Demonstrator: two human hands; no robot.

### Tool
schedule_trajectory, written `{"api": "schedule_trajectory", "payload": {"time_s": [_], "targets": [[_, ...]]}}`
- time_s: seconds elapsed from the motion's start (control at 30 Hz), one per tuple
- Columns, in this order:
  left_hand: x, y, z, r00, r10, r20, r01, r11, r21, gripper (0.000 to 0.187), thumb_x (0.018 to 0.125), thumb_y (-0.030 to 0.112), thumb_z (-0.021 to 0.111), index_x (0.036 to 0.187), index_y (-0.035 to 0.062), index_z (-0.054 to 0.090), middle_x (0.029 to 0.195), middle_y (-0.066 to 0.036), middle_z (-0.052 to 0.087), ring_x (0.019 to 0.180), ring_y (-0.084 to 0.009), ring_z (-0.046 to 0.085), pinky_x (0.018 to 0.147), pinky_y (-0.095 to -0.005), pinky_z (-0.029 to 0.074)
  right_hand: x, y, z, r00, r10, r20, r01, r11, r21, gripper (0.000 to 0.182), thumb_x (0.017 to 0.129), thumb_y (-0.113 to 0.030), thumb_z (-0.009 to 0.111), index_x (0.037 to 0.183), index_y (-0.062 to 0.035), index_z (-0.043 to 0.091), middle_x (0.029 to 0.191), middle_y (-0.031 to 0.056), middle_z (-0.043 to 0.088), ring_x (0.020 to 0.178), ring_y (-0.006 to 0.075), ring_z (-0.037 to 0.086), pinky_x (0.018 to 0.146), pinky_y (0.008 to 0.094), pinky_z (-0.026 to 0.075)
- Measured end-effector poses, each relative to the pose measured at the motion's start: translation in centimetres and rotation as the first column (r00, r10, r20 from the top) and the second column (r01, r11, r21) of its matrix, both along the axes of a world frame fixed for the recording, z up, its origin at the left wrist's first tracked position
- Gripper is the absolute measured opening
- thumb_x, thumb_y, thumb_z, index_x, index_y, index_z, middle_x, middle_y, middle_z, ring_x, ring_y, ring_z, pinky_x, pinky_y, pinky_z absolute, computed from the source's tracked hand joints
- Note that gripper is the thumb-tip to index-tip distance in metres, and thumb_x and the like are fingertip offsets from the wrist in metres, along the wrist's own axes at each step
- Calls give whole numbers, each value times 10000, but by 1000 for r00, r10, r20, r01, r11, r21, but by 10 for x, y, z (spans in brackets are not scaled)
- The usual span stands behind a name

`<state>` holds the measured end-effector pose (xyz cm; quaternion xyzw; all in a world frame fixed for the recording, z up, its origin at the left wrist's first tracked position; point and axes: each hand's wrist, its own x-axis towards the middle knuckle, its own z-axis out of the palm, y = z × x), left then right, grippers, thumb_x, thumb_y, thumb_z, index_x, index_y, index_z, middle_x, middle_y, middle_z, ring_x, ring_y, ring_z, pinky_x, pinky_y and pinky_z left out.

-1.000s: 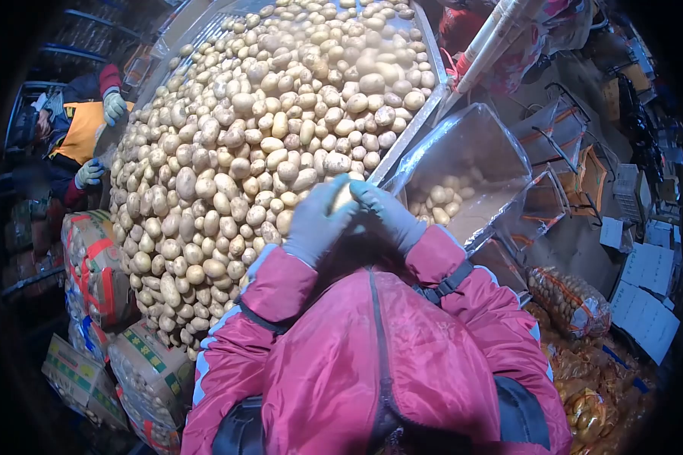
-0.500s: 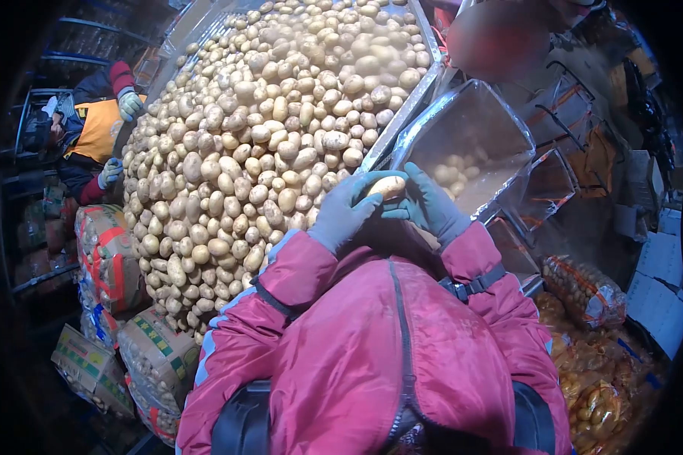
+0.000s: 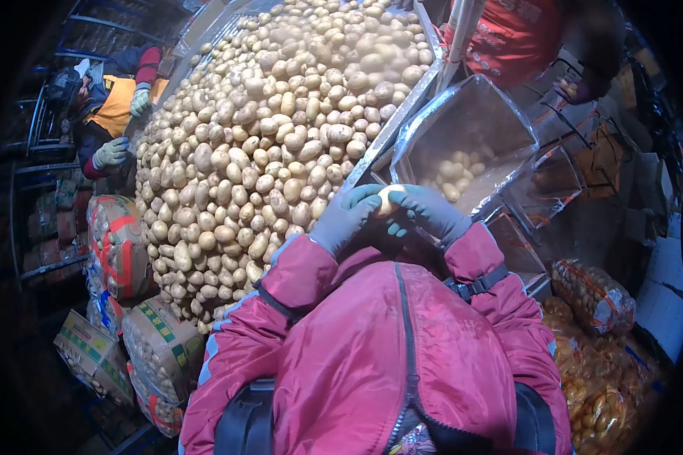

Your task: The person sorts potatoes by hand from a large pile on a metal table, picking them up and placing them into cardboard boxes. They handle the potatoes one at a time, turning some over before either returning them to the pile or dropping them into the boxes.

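A pale potato (image 3: pixel 387 201) is held between my two gloved hands, in front of my pink jacket. My left hand (image 3: pixel 347 218) grips it from the left, its fingers curled round that end. From the other side, my right hand (image 3: pixel 430 212) pinches the potato between thumb and fingers. A large heap of loose potatoes (image 3: pixel 258 155) lies left of my hands on a metal-edged table (image 3: pixel 383 144). Just beyond my right hand, a transparent plastic bag (image 3: pixel 478 102) hangs open with several potatoes (image 3: pixel 459 171) inside.
At the far left, a co-worker in an orange apron (image 3: pixel 114 106) has gloved hands at the heap's edge. Another person in a red top (image 3: pixel 512 42) stands beyond the bag. Packed potato sacks (image 3: pixel 159 341) stand lower left; mesh bags (image 3: pixel 599 402) lie lower right.
The potato has been turned, its long side now more upright, with my fingers shifted round it. The left co-worker's hands moved slightly; the person in red leaned away to the right.
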<state>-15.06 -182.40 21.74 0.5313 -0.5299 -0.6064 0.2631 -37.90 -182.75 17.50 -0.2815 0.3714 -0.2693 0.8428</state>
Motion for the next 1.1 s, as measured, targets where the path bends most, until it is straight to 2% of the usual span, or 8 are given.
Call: {"api": "schedule_trajectory", "payload": {"time_s": [0.1,0.17,0.37,0.6,0.93,1.03,1.07,1.1], "targets": [[1,11,-16,991,-83,106,75,994,78,383,1005,265,653,1301,27,709,1100,-63,717,971,-138,635,878,-300,520,-6,13,2,999,-26,-45,28,999,31,407,1027,-392,651,1249,-56,705,1046,88,749,709,166,697,658,289,600],[-3,17,-22,992,-80,94,82,996,-16,343,1034,213,628,1300,12,706,928,18,654,765,-60,554,677,-228,462,-12,20,-12,997,-74,38,73,997,33,395,1021,-346,676,1273,-42,690,1073,104,754,772,194,724,687,322,617],[52,-4,-56,919,173,353,-49,942,-332,446,983,211,729,1381,25,651,1308,-164,684,1183,-277,664,1046,-392,513,-72,45,-9,934,-326,145,330,944,2,439,1006,-334,693,1262,23,679,1196,123,727,1056,230,709,897,361,589],[137,-11,-78,425,398,813,384,734,-560,685,909,293,776,1511,73,534,1561,-222,464,1473,-443,379,1233,-541,305,-168,110,-35,784,-620,35,610,779,145,462,1035,-308,636,1324,53,636,1196,194,721,964,304,743,808,394,637],[156,2,-99,322,370,872,436,759,-483,710,965,317,668,1600,111,426,1633,-190,397,1537,-464,283,1270,-569,230,-397,61,10,195,-981,10,973,192,-128,412,1014,-369,684,1284,-60,661,1074,122,758,855,299,767,709,412,664],[155,-3,-102,317,388,866,435,751,-496,729,965,343,655,1611,111,411,1638,-199,390,1543,-470,268,1274,-569,217,-541,28,-167,272,-960,68,905,231,-357,345,1032,-355,658,1241,-81,661,1107,119,745,903,303,760,735,422,663],[156,-3,-103,318,373,871,434,760,-484,736,964,354,653,1614,111,406,1639,-206,387,1546,-473,259,1277,-569,210,-513,28,-173,402,-910,-98,477,300,-826,301,1046,-341,630,1184,-75,660,1136,135,737,947,305,756,747,436,657],[159,-1,-104,316,358,879,430,771,-469,744,963,365,651,1617,111,402,1640,-212,384,1549,-477,250,1280,-568,203,-436,31,-116,424,-892,-156,725,438,-532,323,1051,-344,618,1210,-66,656,1135,141,737,942,305,756,756,439,653]]}}
